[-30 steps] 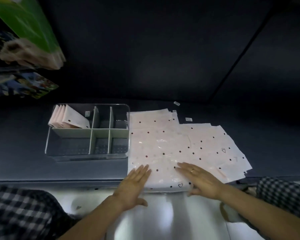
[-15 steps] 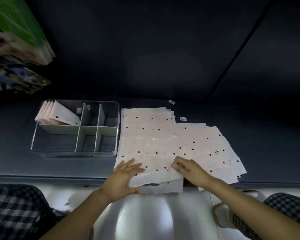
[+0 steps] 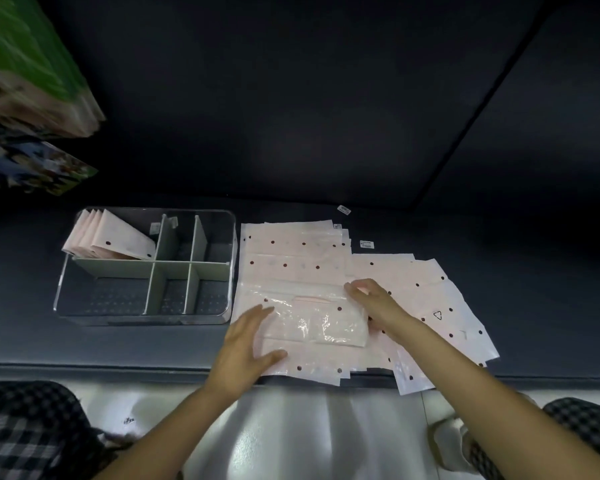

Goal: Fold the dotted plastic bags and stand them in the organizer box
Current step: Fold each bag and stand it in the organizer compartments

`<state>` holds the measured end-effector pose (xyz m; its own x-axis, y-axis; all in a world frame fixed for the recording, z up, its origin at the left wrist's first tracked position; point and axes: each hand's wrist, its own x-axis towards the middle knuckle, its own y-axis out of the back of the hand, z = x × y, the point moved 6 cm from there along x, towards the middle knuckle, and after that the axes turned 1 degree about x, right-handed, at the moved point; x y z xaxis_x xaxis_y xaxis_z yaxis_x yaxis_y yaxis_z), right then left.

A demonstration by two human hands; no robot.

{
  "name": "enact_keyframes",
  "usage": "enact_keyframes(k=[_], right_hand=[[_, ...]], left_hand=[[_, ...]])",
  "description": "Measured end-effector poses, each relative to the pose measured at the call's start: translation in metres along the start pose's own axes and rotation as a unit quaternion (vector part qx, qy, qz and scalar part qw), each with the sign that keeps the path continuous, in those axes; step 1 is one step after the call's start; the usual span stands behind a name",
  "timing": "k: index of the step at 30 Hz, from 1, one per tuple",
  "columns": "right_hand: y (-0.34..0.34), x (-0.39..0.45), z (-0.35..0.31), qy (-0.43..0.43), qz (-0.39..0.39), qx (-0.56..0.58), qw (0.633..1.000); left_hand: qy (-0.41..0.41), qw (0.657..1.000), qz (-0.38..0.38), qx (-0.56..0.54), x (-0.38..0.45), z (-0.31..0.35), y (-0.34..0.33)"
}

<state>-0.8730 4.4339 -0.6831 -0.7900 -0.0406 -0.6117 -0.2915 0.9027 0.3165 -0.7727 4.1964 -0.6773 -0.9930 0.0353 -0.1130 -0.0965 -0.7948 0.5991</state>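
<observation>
A stack of pale pink dotted plastic bags (image 3: 293, 258) lies flat on the dark surface, right of the clear organizer box (image 3: 59, 289). The top bag (image 3: 312, 320) has its near edge folded over away from me, showing a shiny crinkled side. My left hand (image 3: 246, 344) lies flat with fingers spread on the bag's left part. My right hand (image 3: 374, 299) pinches the folded edge at its right end. Several folded bags (image 3: 108, 240) stand leaning in the box's back left compartment. More dotted bags (image 3: 440, 306) are spread out to the right.
The box has grey dividers (image 3: 187, 265); its front and right compartments hold nothing. Small white labels (image 3: 343, 209) lie behind the bags. Coloured packages (image 3: 32, 98) hang at upper left. The dark surface ends at an edge (image 3: 118, 367) in front of my checkered knees (image 3: 21, 431).
Both hands lay flat on the top bag's near edge, then gripped it and folded it away from me; the right hand carried the edge toward the middle of the stack.
</observation>
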Motion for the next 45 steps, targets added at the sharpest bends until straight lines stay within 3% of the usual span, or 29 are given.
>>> enact_keyframes(k=[3, 7, 9, 11, 13, 17, 21, 24, 29, 32, 36, 42, 45], right_hand=[[0.005, -0.007, 0.014, 0.033, -0.026, 0.035, 0.998], [0.011, -0.02, 0.02, 0.151, 0.041, -0.156, 0.975], [0.001, -0.024, 0.025, 0.196, 0.027, -0.3, 0.933], [-0.012, -0.026, 0.032, 0.222, 0.014, -0.444, 0.868], [-0.018, -0.027, 0.033, 0.247, 0.027, -0.492, 0.834], [-0.016, -0.028, 0.02, 0.259, 0.024, -0.4, 0.879], [-0.005, -0.033, -0.001, 0.212, -0.034, -0.201, 0.956], [0.016, -0.039, -0.044, 0.236, -0.017, -0.132, 0.963], [0.062, -0.062, -0.141, 0.308, 0.027, -0.037, 0.95], [0.087, -0.089, -0.184, 0.364, 0.063, -0.043, 0.928], [0.104, -0.131, -0.197, 0.417, 0.073, -0.11, 0.899], [0.085, -0.153, -0.127, 0.383, 0.009, -0.206, 0.9], [0.061, -0.154, -0.081, 0.35, -0.052, -0.274, 0.894]], left_hand=[[0.028, 0.999, 0.001, -0.043, -0.002, -0.008, -0.008], [0.075, 0.996, -0.008, -0.053, 0.005, -0.011, -0.01], [0.076, 0.996, -0.037, 0.0, 0.007, -0.015, -0.013], [0.07, 0.995, -0.062, 0.047, 0.008, -0.018, -0.016], [0.065, 0.994, -0.069, 0.058, 0.008, -0.019, -0.016], [0.036, 0.998, -0.042, 0.04, 0.011, -0.01, -0.007], [-0.016, 0.998, -0.019, 0.052, 0.024, 0.009, 0.012], [-0.032, 0.998, -0.019, 0.051, 0.047, 0.026, 0.034], [-0.068, 0.994, 0.087, -0.01, 0.09, 0.083, 0.097], [-0.107, 0.986, 0.095, -0.084, 0.104, 0.126, 0.13], [-0.154, 0.976, 0.024, -0.151, 0.087, 0.157, 0.153], [-0.155, 0.981, -0.087, -0.076, 0.027, 0.133, 0.13], [-0.113, 0.98, -0.157, -0.037, 0.002, 0.101, 0.097]])
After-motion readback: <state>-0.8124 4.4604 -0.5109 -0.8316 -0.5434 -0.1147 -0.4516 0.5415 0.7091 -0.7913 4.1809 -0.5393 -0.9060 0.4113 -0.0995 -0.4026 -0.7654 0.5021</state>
